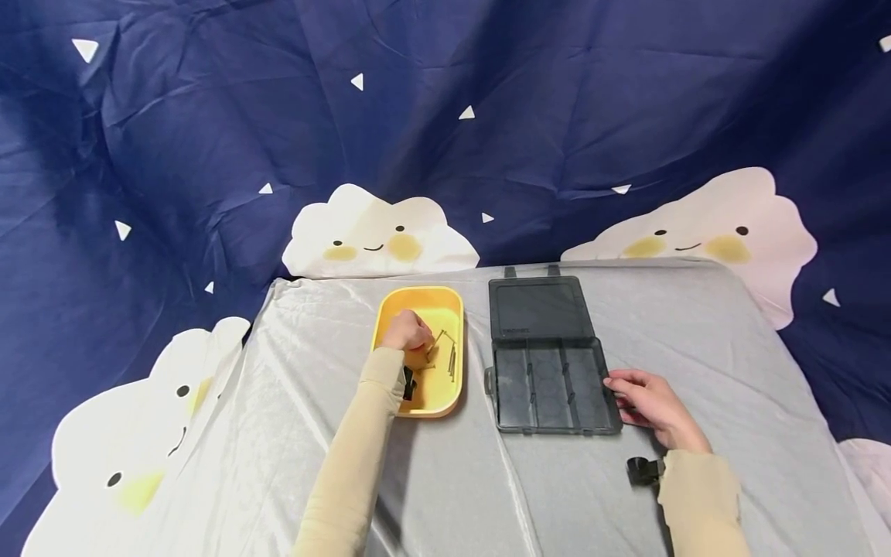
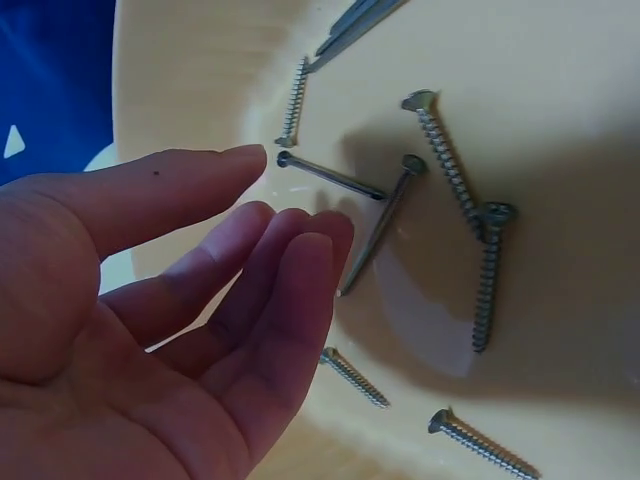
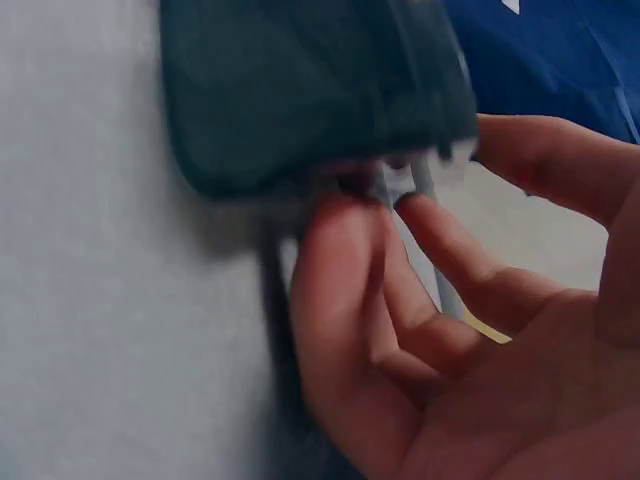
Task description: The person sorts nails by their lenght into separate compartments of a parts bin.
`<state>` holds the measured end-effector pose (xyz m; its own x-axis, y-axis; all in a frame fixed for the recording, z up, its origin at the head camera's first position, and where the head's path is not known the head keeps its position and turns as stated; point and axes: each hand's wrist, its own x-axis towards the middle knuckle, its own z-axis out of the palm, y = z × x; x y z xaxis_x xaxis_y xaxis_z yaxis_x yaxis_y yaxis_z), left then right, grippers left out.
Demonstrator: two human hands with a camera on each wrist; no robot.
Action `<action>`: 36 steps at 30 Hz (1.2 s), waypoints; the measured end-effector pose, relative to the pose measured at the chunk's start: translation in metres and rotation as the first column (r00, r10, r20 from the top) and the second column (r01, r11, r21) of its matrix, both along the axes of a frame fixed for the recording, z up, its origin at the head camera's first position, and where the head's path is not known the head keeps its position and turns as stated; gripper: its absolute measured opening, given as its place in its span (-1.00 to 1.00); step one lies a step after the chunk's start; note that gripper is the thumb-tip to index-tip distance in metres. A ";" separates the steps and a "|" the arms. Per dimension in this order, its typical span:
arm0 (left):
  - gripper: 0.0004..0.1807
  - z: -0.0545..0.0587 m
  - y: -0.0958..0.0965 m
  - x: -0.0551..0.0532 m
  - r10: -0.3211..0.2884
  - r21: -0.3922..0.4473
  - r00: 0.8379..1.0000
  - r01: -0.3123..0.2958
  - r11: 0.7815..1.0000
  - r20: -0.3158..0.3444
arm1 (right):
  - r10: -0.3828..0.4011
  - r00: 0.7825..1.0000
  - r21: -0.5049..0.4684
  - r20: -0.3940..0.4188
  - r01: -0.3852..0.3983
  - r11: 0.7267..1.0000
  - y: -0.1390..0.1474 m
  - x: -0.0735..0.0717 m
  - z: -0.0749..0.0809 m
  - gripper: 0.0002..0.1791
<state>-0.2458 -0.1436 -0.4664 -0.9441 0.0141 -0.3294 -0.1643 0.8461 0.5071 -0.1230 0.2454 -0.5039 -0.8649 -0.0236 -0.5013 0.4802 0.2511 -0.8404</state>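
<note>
- The left hand (image 1: 408, 331) is inside the yellow tub (image 1: 438, 313), thumb and fingers apart near the screws (image 2: 452, 170) and nails (image 2: 377, 229), with nothing visible between them.
- The tub's raised walls probably keep those loose pieces together.
- The dark box (image 1: 550, 387) lies beside the tub on the table (image 1: 445, 480), its lid (image 1: 541, 308) folded back, so the compartments are uncovered.
- The right hand's (image 1: 647, 402) thumb and fingers pinch the box's edge farther from the tub, likely steadying it.

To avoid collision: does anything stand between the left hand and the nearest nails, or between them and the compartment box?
Nothing visible separates the left hand from the nearest nails. Toward the compartment box stand the yellow tub wall and the box's wall; its lid is open.
</note>
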 end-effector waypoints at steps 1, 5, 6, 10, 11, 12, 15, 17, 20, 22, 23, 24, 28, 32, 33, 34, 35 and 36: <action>-0.91 0.000 0.000 0.000 -0.001 0.004 1.000 0.001 1.000 0.007 | -0.002 1.000 -0.016 0.001 0.002 1.000 0.001 -0.001 0.000 -0.33; -0.90 -0.003 0.001 0.002 -0.003 0.040 0.999 0.002 0.999 0.039 | -0.027 0.999 -0.043 -0.047 0.025 0.999 0.000 -0.002 -0.003 -0.33; -0.90 -0.003 0.002 0.003 -0.005 0.051 0.999 0.003 0.999 0.046 | -0.031 0.998 -0.039 -0.062 0.029 0.999 -0.001 -0.002 -0.004 -0.32; -0.90 -0.006 0.003 0.004 -0.012 0.056 0.998 0.008 0.998 0.069 | -0.040 0.996 0.003 -0.074 0.040 0.999 -0.004 -0.004 -0.007 -0.33; -0.90 -0.006 0.004 0.004 -0.010 0.048 0.997 0.007 0.999 0.070 | -0.039 0.997 0.011 -0.069 0.040 0.999 -0.004 -0.004 -0.008 -0.33; -0.90 -0.007 0.005 0.003 -0.008 0.039 0.998 0.005 0.999 0.070 | -0.034 0.997 0.017 -0.063 0.036 0.999 -0.004 -0.005 -0.008 -0.33; -0.90 -0.009 0.006 0.001 0.002 0.006 0.997 -0.003 1.000 0.074 | -0.026 0.998 0.014 -0.052 0.027 1.000 -0.004 -0.005 -0.008 -0.33; -0.90 -0.012 0.008 0.000 0.006 -0.010 0.998 -0.005 1.000 0.068 | -0.023 0.999 0.005 -0.049 0.023 1.000 -0.003 -0.005 -0.008 -0.33; -0.93 -0.014 0.011 -0.001 0.010 -0.018 0.998 -0.009 1.000 0.058 | -0.020 0.999 -0.005 -0.049 0.020 1.000 -0.002 -0.005 -0.009 -0.31; -0.94 -0.015 0.014 0.000 0.014 -0.023 0.998 -0.013 1.000 0.055 | -0.018 0.999 -0.011 -0.047 0.018 1.000 -0.001 -0.005 -0.011 -0.30; -0.95 -0.016 0.015 -0.001 0.016 -0.029 0.998 -0.015 0.999 0.055 | -0.017 0.999 -0.017 -0.046 0.016 1.000 0.000 -0.005 -0.012 -0.29; -0.96 -0.016 0.017 -0.001 0.022 -0.030 0.998 -0.020 0.999 0.057 | -0.015 0.999 -0.025 -0.044 0.014 1.000 0.000 -0.005 -0.013 -0.28; -0.96 -0.018 0.021 -0.002 0.027 -0.066 0.999 -0.024 0.998 0.047 | -0.009 0.999 -0.053 -0.037 0.007 0.999 0.003 -0.005 -0.014 -0.25; -0.99 -0.019 0.022 -0.004 0.027 -0.103 0.999 -0.023 0.994 0.037 | -0.002 0.999 -0.072 -0.036 0.000 0.997 0.004 -0.006 -0.013 -0.24; -0.98 -0.019 0.023 -0.004 0.027 -0.110 0.999 -0.023 0.994 0.035 | -0.001 0.999 -0.077 -0.036 -0.002 0.997 0.005 -0.006 -0.013 -0.24; -0.97 -0.020 0.023 -0.005 0.026 -0.117 0.999 -0.022 0.993 0.032 | -0.001 0.999 -0.082 -0.036 -0.002 0.997 0.005 -0.006 -0.013 -0.24; -0.96 -0.020 0.023 -0.005 0.025 -0.123 0.999 -0.021 0.992 0.030 | 0.000 0.999 -0.086 -0.035 -0.003 0.996 0.005 -0.006 -0.013 -0.24; -0.94 -0.020 0.024 -0.005 0.026 -0.124 0.999 -0.022 0.992 0.033 | -0.001 0.999 -0.092 -0.033 -0.002 0.996 0.006 -0.006 -0.012 -0.24</action>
<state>-0.2511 -0.1197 -0.4863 -0.9317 -0.0514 -0.3595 -0.2010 0.8974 0.3928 -0.1287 0.2510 -0.5163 -0.8811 -0.0683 -0.4681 0.4517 0.1721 -0.8754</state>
